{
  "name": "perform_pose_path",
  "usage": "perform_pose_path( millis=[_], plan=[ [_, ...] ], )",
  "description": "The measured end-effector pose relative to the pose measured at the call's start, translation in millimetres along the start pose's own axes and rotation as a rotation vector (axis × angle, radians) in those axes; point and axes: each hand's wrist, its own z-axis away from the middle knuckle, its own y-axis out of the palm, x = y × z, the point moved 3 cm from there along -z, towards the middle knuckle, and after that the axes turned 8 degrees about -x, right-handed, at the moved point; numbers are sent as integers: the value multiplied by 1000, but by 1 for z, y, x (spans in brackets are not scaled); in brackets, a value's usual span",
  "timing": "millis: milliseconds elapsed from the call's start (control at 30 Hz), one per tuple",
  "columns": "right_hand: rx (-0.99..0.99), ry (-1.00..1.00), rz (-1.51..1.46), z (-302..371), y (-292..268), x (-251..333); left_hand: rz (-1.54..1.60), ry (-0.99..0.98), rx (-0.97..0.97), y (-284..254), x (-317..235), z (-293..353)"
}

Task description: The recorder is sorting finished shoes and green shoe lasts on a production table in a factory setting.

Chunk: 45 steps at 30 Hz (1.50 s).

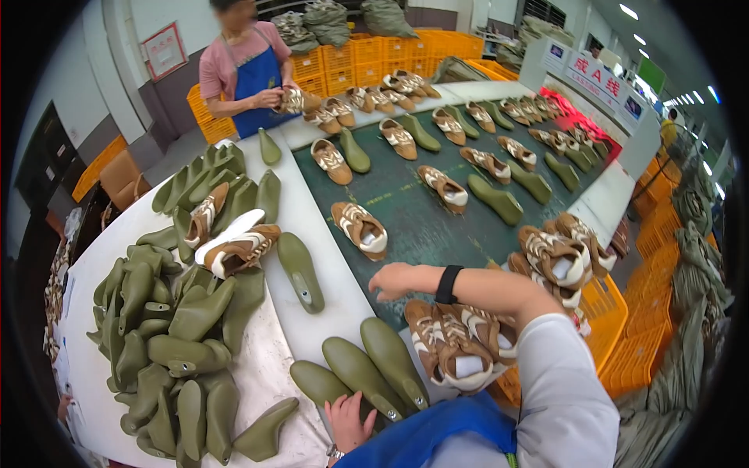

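Note:
Near the lower edge, three green shoe lasts [360, 373] lie side by side on the white tabletop. My left hand [349, 421] is at the heel end of the leftmost last [318, 381], fingers spread and touching it. Over the near left corner of the green conveyor belt [413, 238], my right hand [394, 281] reaches out with nothing in it, its fingers extended. Just beyond it sits a brown and white sneaker [360, 230]. Several similar sneakers [456, 343] stand packed together under my right forearm. A single last [299, 273] lies left of the belt.
A large heap of lasts [179, 327] covers the left table, with a few sneakers [238, 249] on it. Rows of sneakers and lasts run along the belt. Across it, a person in a blue apron [261, 78] holds a sneaker. Orange crates [640, 327] stand at right.

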Motion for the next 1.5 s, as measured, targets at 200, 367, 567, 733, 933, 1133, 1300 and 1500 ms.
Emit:
perform_pose_path(
  millis=[200,367,567,733,933,1133,1300,1500],
  plan=[
    [493,-128,-279,116,88,114,-29,48,-35,1,-4,-4],
    [247,-35,-114,141,110,133,-48,87,-19,3,-5,-1],
    [8,129,-261,167,92,120,-53,85,44,-1,-9,0],
    [-123,457,-1237,179,22,97,-63,98,55,3,-3,1],
    [-190,488,-1413,176,-77,33,-58,54,31,-1,-2,-2],
    [-397,250,-372,100,-84,-92,-63,42,34,3,3,0],
    [-301,493,8,61,-49,-167,-48,37,-5,1,0,0],
    [-290,741,-11,40,2,-193,-47,58,-18,5,1,-7]
  ],
)
